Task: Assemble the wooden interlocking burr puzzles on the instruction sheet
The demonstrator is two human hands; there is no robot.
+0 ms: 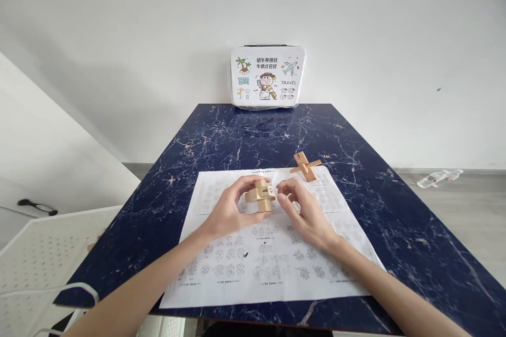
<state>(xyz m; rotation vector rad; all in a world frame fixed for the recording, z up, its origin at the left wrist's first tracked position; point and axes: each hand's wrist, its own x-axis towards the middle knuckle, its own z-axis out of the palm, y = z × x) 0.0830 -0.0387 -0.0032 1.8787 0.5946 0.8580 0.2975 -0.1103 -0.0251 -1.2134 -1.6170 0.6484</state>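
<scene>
My left hand [234, 205] is closed around a pale wooden interlocking puzzle [261, 195], its fingers along the top and its thumb at the lower end. A handwritten 3 and a circled mark show on the puzzle's face. Just to the right is my right hand [304, 210], fingers curled and thumb apart from the index finger, with a small gap to the puzzle. I see nothing in it. Under both hands lies a printed instruction sheet [233, 292] with rows of small diagrams. Another wooden puzzle [305, 167], cross-shaped and marked 3, rests on the sheet's top right edge.
The table [253, 139] has a dark blue marble pattern. A white printed case [269, 76] stands upright at its far end against the wall. White perforated furniture [43, 253] is at the left, and a clear plastic bottle [438, 178] lies on the floor at the right.
</scene>
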